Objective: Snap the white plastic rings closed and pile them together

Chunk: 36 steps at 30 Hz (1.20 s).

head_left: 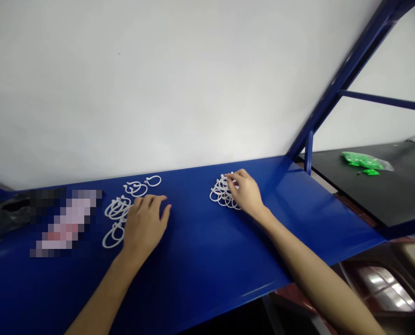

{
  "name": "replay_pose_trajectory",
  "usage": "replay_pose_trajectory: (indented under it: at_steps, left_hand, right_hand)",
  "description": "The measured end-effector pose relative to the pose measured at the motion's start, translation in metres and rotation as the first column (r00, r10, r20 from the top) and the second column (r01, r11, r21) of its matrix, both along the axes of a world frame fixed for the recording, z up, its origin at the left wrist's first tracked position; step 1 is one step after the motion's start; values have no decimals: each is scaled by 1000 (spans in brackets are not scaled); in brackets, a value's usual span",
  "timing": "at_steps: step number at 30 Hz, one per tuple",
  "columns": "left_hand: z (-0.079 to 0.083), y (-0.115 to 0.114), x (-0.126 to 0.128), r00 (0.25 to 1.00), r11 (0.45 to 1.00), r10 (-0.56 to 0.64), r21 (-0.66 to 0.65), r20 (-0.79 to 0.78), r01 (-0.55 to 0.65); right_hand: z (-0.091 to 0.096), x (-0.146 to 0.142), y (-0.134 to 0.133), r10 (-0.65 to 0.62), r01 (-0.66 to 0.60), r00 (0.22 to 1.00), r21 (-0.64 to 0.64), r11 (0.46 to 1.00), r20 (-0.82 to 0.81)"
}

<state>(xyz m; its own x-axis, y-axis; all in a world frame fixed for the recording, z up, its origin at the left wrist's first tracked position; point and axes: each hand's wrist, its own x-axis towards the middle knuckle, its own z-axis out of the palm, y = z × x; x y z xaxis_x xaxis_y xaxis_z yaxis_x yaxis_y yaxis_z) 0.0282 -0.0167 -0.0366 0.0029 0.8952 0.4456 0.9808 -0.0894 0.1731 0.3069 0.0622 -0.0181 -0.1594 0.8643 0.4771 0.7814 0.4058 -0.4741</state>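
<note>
White plastic curtain rings, open loops with knobbed ends, lie in two groups on a blue shelf (189, 251). Beside the left group of rings (114, 236) is my left hand (144, 225), palm down, its thumb and index finger apart and nothing seen between them. It covers part of that group. At the right pile of rings (224, 197), my right hand (245, 190) has its thumb and fingers curled together at the top edge, pinching a ring there. The fingers hide part of this pile, where several rings overlap.
A black plastic bag (5, 218) lies at the far left, next to a pixelated flat item (68, 221). Behind the shelf rises a white wall (193, 83). Blue metal posts (308, 151) stand at the right, before a black surface (360, 195) with a bag of green pieces (362, 160).
</note>
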Motion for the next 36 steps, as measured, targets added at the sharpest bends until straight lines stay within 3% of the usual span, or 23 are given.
replay_pose_trajectory:
  at_steps: [3,5,8,14,18,21,23,25,28,30,36]
  left_hand:
    - [0,-1,-18,962,981,147,-89,-232,-171]
    - [1,-1,-24,950,971,150,-138,-274,-194]
    - [2,-2,-27,959,966,106,-200,-263,-162]
    - [1,0,-22,995,981,44,-186,-87,-60]
    - [10,-2,-12,962,991,-41,-112,270,74]
    - [20,-6,-3,802,965,-12,-202,597,165]
    - [22,-9,3,639,937,30,-244,769,250]
    - [22,-10,8,442,912,46,-219,896,347]
    - [20,-11,17,182,875,81,-157,980,457]
    - [19,-11,22,80,861,106,-132,991,492]
    - [14,-11,32,-37,904,98,-73,995,420]
  right_hand:
    - [4,21,19,-229,226,973,-153,962,2]
    - [4,28,25,-319,321,946,-257,911,51]
    - [1,29,27,-360,386,922,-327,862,141]
    - [1,24,22,-379,407,908,-165,898,178]
    - [5,18,15,-313,312,946,19,950,81]
    - [7,5,2,-86,84,996,164,983,11]
    - [7,-8,-12,118,-115,993,172,978,-7]
    - [6,-21,-29,335,-332,942,101,938,-17]
    - [2,-38,-49,572,-576,817,-41,817,-73]
    - [-2,-45,-57,614,-626,779,-105,773,-126]
    - [-10,-49,-60,565,-596,787,-73,799,-248]
